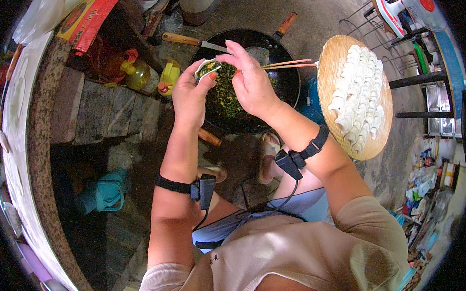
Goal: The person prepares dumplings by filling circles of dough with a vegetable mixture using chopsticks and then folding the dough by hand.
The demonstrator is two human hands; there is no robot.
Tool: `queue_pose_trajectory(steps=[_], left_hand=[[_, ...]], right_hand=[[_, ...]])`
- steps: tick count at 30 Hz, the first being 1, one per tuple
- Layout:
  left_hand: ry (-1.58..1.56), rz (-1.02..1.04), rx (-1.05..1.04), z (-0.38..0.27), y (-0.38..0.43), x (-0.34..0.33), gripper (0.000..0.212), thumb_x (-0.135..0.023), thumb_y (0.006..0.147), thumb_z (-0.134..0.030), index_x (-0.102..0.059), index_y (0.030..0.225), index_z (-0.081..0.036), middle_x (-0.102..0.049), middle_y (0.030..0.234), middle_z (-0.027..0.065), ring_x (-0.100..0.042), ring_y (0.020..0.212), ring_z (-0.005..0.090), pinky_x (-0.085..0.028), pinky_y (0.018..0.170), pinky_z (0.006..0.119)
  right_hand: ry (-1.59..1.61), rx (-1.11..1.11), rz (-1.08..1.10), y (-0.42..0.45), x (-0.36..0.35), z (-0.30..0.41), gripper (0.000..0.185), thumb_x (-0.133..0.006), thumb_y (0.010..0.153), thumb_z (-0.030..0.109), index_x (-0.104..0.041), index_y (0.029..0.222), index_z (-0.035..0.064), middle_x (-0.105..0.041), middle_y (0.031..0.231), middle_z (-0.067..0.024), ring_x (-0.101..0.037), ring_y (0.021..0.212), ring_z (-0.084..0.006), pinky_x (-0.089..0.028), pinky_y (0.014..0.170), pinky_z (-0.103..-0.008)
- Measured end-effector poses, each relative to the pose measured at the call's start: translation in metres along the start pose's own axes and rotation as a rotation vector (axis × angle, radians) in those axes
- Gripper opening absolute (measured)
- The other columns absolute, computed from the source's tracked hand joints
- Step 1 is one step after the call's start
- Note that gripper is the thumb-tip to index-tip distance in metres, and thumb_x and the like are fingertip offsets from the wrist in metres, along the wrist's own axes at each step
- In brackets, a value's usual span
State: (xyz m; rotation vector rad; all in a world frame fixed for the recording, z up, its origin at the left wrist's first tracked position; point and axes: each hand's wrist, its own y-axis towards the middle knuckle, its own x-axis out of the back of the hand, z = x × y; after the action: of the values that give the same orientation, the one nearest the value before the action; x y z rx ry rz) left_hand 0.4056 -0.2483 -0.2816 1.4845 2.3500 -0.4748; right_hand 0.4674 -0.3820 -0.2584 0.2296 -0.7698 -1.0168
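Observation:
My left hand (193, 94) holds a round white dumpling wrapper (201, 66) with chopped green and yellow filling in it. Beside it is my right hand (249, 80), fingers apart, one fingertip at or very near the wrapper's edge. Behind the right hand passes a pair of chopsticks (292, 64); their far ends are hidden. Below both hands sits a black wok (289, 88) with loose green filling (231, 98) inside. A wood-handled knife or spatula (183, 39) lies across the wok's rim. To the right, a round wooden board (327, 67) carries rows of white dumplings (357, 97).
The wok's wooden handle (287, 23) points away. On the left are a yellow jug (169, 76), an oil bottle (140, 73) and a stone-edged counter (42, 154). A blue-green plastic container (110, 192) is low at left. A fan (422, 4) stands at upper right.

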Motion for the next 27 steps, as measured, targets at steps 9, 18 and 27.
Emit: queue_pose_trajectory(steps=[9, 18, 27], left_hand=[[-0.080, 0.006, 0.048, -0.001, -0.001, -0.003, 0.036, -0.059, 0.081, -0.001, -0.049, 0.115, 0.005, -0.058, 0.104, 0.0099, -0.056, 0.088, 0.0143, -0.046, 0.078, 0.025], [-0.322, 0.112, 0.102, 0.007, -0.001, -0.008, 0.024, -0.055, 0.085, -0.005, -0.052, 0.109, 0.001, -0.059, 0.099, 0.0081, -0.056, 0.088, 0.0150, -0.045, 0.076, 0.027], [-0.276, 0.181, 0.189, 0.008, -0.005, -0.014, 0.029, -0.056, 0.082, 0.002, -0.051, 0.110, 0.001, -0.057, 0.102, 0.0067, -0.055, 0.092, 0.0141, -0.046, 0.082, 0.027]], right_hand=[[0.018, -0.053, -0.062, 0.005, 0.001, 0.006, 0.045, -0.053, 0.075, -0.002, -0.046, 0.120, 0.0011, -0.049, 0.121, -0.0176, -0.048, 0.112, -0.0284, -0.039, 0.092, -0.0334], [0.630, -0.475, 0.112, 0.000, -0.009, -0.013, 0.031, -0.057, 0.085, 0.015, -0.056, 0.112, -0.0012, -0.060, 0.109, -0.0134, -0.055, 0.103, -0.0173, -0.041, 0.090, -0.0273], [0.173, -0.321, -0.013, 0.004, 0.001, -0.008, 0.019, -0.056, 0.083, 0.010, -0.064, 0.097, 0.0004, -0.063, 0.104, -0.0137, -0.059, 0.100, -0.0187, -0.045, 0.086, -0.0281]])
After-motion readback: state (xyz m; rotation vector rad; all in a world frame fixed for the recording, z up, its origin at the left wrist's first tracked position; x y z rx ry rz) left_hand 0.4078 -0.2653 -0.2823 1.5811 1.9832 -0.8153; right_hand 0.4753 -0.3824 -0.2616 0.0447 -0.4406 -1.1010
